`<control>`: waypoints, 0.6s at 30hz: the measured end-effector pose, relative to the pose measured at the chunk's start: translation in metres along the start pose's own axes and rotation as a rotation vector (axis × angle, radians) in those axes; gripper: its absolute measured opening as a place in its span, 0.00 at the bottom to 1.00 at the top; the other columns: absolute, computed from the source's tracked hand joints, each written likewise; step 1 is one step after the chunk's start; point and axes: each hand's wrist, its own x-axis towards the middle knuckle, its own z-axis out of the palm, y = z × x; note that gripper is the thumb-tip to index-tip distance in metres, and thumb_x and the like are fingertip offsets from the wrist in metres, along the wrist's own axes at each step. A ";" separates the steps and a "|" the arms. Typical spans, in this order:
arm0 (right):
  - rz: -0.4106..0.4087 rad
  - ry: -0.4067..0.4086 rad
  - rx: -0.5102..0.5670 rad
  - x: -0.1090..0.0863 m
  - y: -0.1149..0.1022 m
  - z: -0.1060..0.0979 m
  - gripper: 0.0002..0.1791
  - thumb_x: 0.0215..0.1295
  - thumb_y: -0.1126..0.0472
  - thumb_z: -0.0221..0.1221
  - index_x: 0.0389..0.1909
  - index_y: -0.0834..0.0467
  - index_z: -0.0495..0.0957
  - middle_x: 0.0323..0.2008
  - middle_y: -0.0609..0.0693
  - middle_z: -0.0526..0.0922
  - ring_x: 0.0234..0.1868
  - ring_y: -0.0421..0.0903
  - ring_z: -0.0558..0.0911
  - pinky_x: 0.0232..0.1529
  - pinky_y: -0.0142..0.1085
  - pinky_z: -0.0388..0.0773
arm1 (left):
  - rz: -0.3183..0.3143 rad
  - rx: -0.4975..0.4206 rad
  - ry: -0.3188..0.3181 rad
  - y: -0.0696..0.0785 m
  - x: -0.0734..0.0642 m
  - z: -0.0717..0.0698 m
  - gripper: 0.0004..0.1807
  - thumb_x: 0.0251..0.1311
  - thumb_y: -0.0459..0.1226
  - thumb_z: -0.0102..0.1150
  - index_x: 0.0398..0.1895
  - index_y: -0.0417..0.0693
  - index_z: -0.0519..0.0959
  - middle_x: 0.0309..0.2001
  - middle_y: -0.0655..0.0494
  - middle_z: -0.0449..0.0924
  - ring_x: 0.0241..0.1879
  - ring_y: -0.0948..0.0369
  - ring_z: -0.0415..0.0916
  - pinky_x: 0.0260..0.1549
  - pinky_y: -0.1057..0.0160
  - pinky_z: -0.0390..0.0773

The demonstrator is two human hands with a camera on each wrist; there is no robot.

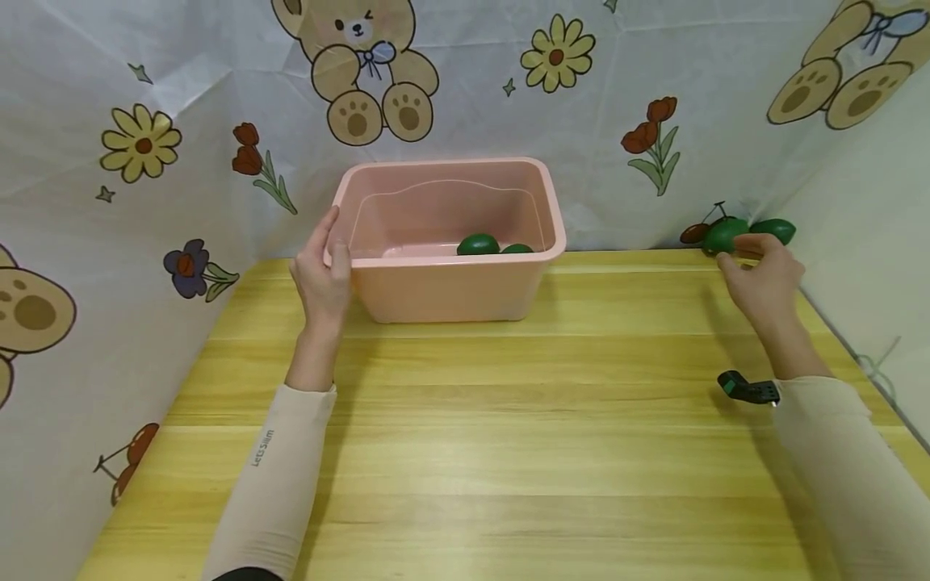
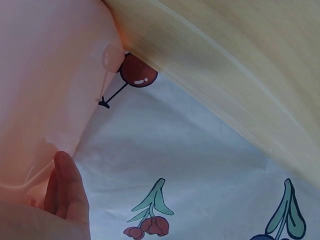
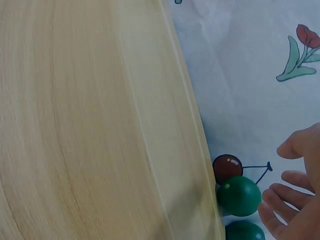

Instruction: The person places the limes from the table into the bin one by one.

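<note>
My left hand (image 1: 322,278) rests at the left end of a pink plastic bin (image 1: 446,292), thumb by its front corner. In the left wrist view its nearly straight fingers (image 2: 72,185) lie along the bin's outer wall. Two glossy green oval fruits (image 1: 478,244) show inside the bin, one partly hidden by the front rim. At the table's back right corner, my right hand (image 1: 768,278) reaches to a rounded green fruit (image 3: 240,196), fingers spread apart beside it. Another green fruit (image 1: 773,231), with a pointed end, lies just behind that hand.
Pale wooden table (image 1: 508,452) runs from the bin to the front. A white cloth (image 1: 479,121) printed with bears, flowers and cherries hangs behind and at the left. A plain pale wall (image 1: 872,242) bounds the right side.
</note>
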 end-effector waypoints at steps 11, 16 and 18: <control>0.063 -0.104 -0.015 0.012 0.017 0.000 0.41 0.77 0.46 0.51 0.78 0.71 0.57 0.72 0.76 0.65 0.74 0.75 0.60 0.76 0.67 0.49 | 0.009 -0.006 0.004 -0.002 0.000 -0.001 0.28 0.65 0.42 0.47 0.65 0.49 0.84 0.35 0.36 0.87 0.13 0.71 0.47 0.15 0.68 0.51; 0.086 -0.115 -0.033 0.021 0.022 0.001 0.45 0.77 0.43 0.52 0.80 0.70 0.51 0.75 0.75 0.61 0.75 0.74 0.60 0.72 0.68 0.58 | 0.010 -0.014 0.000 -0.002 0.000 0.001 0.28 0.65 0.41 0.47 0.65 0.48 0.84 0.34 0.36 0.87 0.13 0.71 0.47 0.16 0.68 0.51; 0.107 -0.115 -0.020 0.027 0.023 0.002 0.47 0.76 0.41 0.52 0.81 0.68 0.49 0.77 0.72 0.60 0.75 0.72 0.62 0.73 0.64 0.59 | 0.007 -0.014 0.006 -0.002 0.000 0.001 0.28 0.65 0.42 0.47 0.65 0.49 0.84 0.39 0.36 0.88 0.14 0.71 0.47 0.18 0.67 0.52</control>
